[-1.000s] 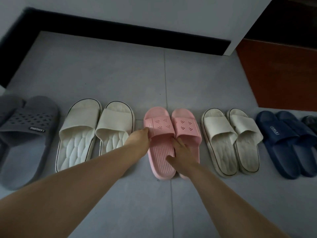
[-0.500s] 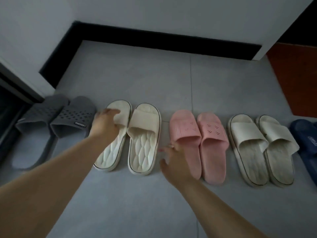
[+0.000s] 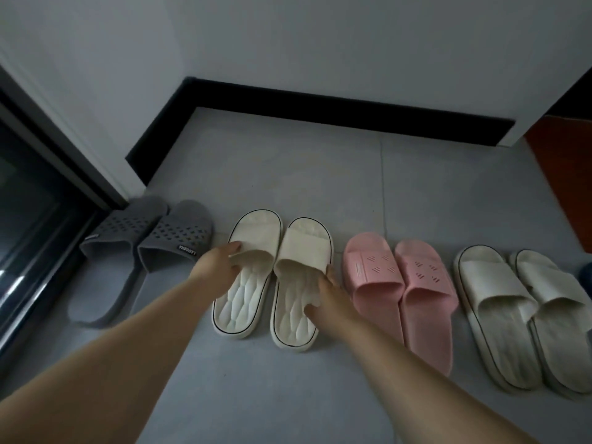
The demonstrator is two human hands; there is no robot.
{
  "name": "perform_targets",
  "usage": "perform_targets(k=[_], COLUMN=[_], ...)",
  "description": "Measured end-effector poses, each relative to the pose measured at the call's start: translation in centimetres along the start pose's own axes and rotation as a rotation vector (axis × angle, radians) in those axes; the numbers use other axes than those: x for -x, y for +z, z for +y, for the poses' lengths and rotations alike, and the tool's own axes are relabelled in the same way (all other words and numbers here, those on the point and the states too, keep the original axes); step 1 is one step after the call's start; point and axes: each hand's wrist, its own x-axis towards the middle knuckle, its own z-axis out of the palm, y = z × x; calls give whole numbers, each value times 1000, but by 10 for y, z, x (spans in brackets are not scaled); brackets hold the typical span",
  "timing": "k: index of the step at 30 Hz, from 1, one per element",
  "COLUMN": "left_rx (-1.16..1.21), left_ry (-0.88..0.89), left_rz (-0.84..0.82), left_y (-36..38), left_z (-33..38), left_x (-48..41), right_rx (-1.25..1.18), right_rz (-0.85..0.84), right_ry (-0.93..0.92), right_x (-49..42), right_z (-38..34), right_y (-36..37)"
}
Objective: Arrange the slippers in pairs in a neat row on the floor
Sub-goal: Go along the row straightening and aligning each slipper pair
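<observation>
Slippers stand in a row on the grey tiled floor, toes toward the wall: a grey pair point(image 3: 144, 248) at the left, a cream pair, a pink pair point(image 3: 400, 283), and a second cream pair point(image 3: 519, 309) at the right. My left hand point(image 3: 217, 267) grips the strap edge of the left cream slipper point(image 3: 243, 283). On the right cream slipper point(image 3: 299, 283) my right hand point(image 3: 330, 293) holds the outer side, with its fingers curled onto the footbed. Both cream slippers lie flat, close side by side.
A dark blue slipper point(image 3: 587, 271) just shows at the right edge. A black skirting point(image 3: 320, 107) runs along the white wall behind. A dark-framed glass door point(image 3: 32, 219) stands at the left, an orange-brown floor point(image 3: 563, 174) at the right.
My view has swung left. Both hands left the pink pair; the left hand took the left cream slipper, then the right hand came onto the right cream slipper.
</observation>
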Motion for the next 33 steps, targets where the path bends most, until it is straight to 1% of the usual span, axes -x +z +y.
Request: perform_targets(k=[5,11,14,25,26,27,29,30,31,32,33], left_rx=[-14,-13,-40,-11,9,49,135,161,193,239,280], left_ry=[18,17,26,75,90,110,87,18,-86,-218,-362], left_rz=[20,17,16,10,41,108,337,464,568,633,647], left_y=[1,4,6,-1,-5,-12,-27,-35,-43,-51,-58], left_z=[-4,-6,-7,-14,-15,-18,-28,-36,-47,-59,-72], left_x=[1,3,4,6,8,9,11,12,11,10,8], right_rx=[14,52,44,5,3,21,79,83,67,47,21], right_rz=[-11,18,25,59,73,115,295,392,451,456,416], right_ry=[-12,0,4,-18,-8,14,43,11,-60,-159,-263], right_x=[1,1,2,0,-1,0,3,5,7,8,6], right_z=[4,1,0,1,0,-2,-11,-19,-30,-42,-56], right_y=[1,3,2,1,2,5,12,17,23,29,36])
